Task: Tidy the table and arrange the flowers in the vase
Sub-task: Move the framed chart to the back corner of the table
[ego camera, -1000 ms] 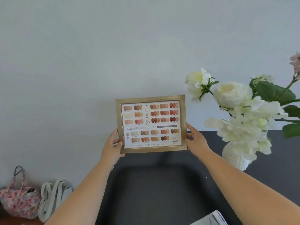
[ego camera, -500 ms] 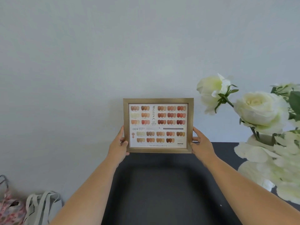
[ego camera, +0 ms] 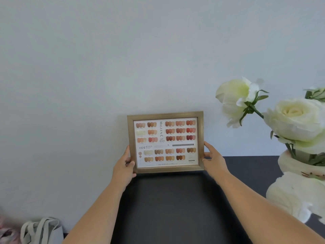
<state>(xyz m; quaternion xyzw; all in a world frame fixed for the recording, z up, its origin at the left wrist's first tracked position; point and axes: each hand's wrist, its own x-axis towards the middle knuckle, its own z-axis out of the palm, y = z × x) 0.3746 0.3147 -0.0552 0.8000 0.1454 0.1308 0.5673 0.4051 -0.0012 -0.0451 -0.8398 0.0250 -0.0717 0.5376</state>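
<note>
Both arms outstretched, hands (ego camera: pixel 124 166) clasped

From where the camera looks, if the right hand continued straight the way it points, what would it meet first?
The right hand points toward the wall behind the framed chart. It would probably meet the wall first, though depth is unclear.

Both hands, left (ego camera: pixel 123 169) and right (ego camera: pixel 213 160), hold a gold frame (ego camera: pixel 165 142) upright on the black table (ego camera: pixel 175 208) beside white flowers (ego camera: pixel 295 118)

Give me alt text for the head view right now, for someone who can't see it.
Both hands, left and right, hold a gold frame of nail colour swatches upright by its side edges at the back of a black table, against a pale wall. White flowers in a white vase stand at right; a grey bag sits on the floor at left.
</note>
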